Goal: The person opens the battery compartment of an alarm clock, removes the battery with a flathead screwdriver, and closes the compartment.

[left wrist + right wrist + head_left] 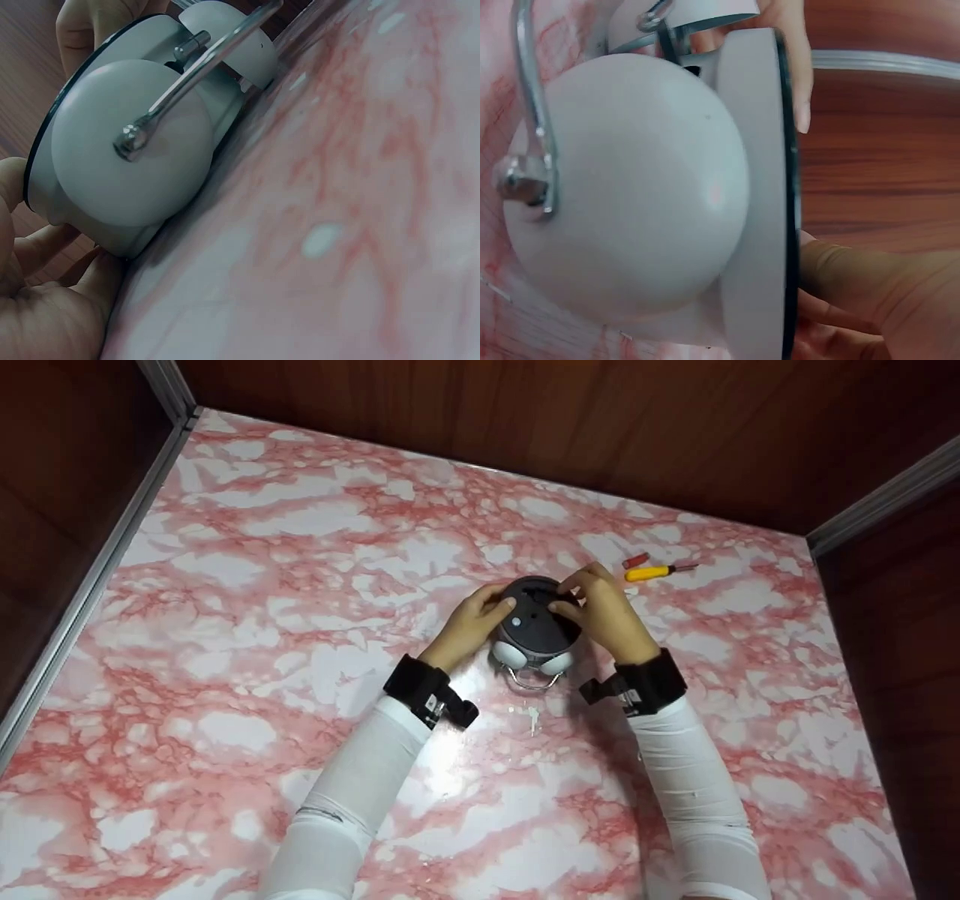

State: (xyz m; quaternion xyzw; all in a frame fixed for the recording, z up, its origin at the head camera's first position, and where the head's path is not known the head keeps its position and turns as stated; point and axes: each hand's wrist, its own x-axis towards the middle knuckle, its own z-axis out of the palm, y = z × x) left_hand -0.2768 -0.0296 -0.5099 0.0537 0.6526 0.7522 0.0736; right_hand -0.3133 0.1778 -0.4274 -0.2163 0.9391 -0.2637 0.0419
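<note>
A white twin-bell alarm clock (544,634) lies with its dark back facing up, its bells and wire handle toward me. An opening, darker than the rest, shows in the back near its far edge. My left hand (472,624) grips the clock by its left side, thumb on the back and fingers around the casing. Over the right part of the back bends my right hand (604,611), thumb and forefinger at the edge of the opening. Anything small between those fingertips is hidden. In the right wrist view, one bell (630,187) fills much of the picture.
Beyond my right hand lie a yellow-handled screwdriver (649,574) and a small red cylinder, like a battery (636,560). The pink-and-white marbled table (300,607) meets dark wooden panels (525,427) at the back and sides.
</note>
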